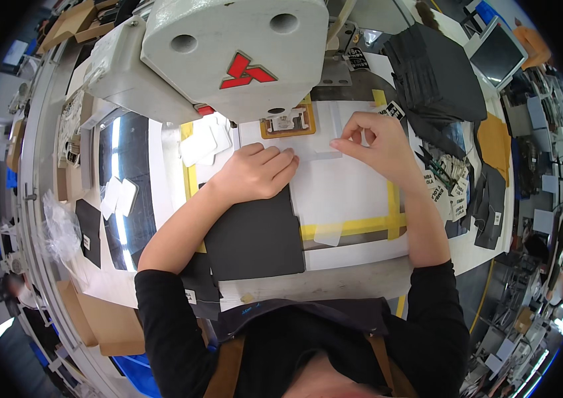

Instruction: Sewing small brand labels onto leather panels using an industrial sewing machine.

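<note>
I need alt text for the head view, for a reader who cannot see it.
Seen from above, a person's left hand presses on a dark fabric panel while the right hand pinches a clear plastic sheet on a white table marked with yellow tape, under a large grey-white industrial sewing machine.

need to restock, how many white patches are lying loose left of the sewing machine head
About 4: two white patches overlap beside the left hand, two more lie on the glossy panel farther left. Others may be hidden underneath.
</note>
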A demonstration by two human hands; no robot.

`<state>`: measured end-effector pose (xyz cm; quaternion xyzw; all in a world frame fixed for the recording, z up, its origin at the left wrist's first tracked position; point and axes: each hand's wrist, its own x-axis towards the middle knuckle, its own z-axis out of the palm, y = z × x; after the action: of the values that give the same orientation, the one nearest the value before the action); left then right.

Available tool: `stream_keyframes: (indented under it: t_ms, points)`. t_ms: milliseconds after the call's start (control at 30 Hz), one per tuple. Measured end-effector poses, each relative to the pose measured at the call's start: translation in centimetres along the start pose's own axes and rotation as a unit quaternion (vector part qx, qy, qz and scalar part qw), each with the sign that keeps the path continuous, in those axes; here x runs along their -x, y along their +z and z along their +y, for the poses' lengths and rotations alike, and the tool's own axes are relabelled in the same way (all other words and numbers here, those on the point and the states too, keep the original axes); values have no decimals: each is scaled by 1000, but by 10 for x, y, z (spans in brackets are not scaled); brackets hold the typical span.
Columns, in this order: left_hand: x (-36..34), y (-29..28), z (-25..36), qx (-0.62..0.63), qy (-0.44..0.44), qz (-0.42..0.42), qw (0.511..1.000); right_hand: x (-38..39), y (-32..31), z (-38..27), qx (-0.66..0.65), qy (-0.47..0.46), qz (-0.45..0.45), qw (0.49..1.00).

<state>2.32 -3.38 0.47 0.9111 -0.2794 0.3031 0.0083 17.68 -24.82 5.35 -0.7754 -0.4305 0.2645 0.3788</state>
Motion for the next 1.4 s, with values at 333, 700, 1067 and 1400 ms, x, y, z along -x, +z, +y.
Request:
stream_keyframes:
  t_ms: [333,700,1067,1400]
  points:
    - [4,12,6,-59,-27,-24,998,1,44,7,209,-210,-9,955]
    - [4,5,9,-54,-41,-39,997,5,60,11,323,-231,88,914]
    - [2,11,7,-25,-67,-38,997,10,75,3,351,-145,122,917]
    - [0,8,7,-45,-14,33,998,5,79,8,296,-221,74,926]
